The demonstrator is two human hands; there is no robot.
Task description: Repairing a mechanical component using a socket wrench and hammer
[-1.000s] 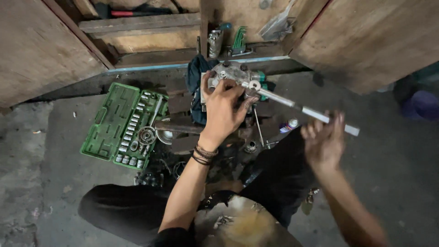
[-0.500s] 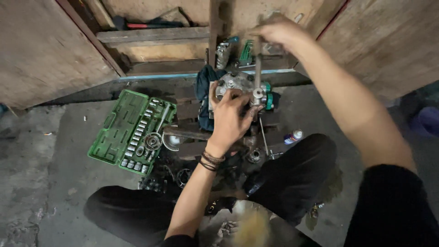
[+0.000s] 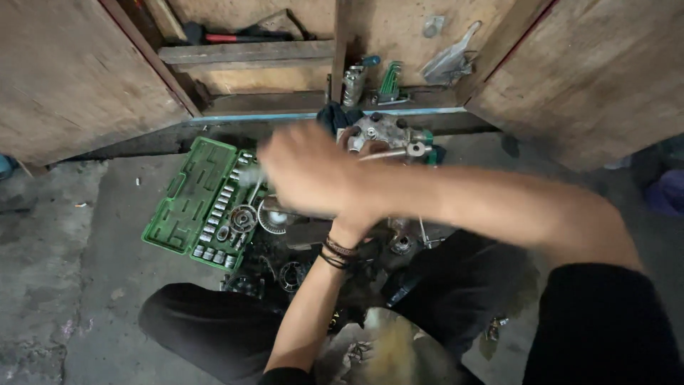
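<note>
While right hand (image 3: 306, 167) blurs across, fingers' state unclear, metal part (image 3: 381, 132) just beyond; left hand hidden beneath forearm.

A rough grey concrete floor (image 3: 78, 285) runs up to a low wooden cabinet whose two worn plywood doors (image 3: 71, 71) stand open on a dim shelf (image 3: 249, 51), all under flat, weak light.

Green socket case (image 3: 187, 207) open on concrete floor (image 3: 64, 285); hex-key set (image 3: 390, 82), red-handled tool (image 3: 228, 36) in wooden cabinet (image 3: 71, 78).
</note>
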